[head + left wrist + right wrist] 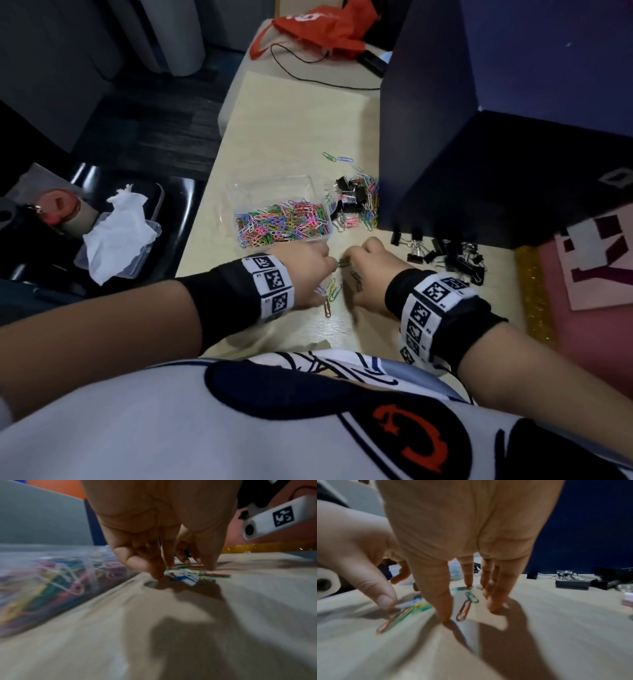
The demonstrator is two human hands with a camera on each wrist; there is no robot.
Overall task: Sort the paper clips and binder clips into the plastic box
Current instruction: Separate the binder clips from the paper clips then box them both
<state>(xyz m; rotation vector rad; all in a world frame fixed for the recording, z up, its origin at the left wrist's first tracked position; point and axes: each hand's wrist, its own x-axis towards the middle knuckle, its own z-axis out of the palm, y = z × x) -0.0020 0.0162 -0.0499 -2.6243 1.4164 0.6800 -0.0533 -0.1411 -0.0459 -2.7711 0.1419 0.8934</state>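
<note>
A clear plastic box (274,186) holds a heap of coloured paper clips (282,222); in the left wrist view it (51,582) stands blurred at the left. Just in front of it, a few loose paper clips (331,289) lie between my hands. My left hand (325,270) reaches down with its thumb tip (385,601) touching that small cluster (185,576). My right hand (349,269) stands on straight fingertips (493,605) over an orange clip (463,609) and a green clip (471,597). Neither hand lifts anything.
A mixed pile of paper clips and black binder clips (356,202) lies right of the box. More binder clips (445,257) lie by a dark blue upright panel (445,137). A black tray with tissue (116,233) sits left, a pink board (589,274) right.
</note>
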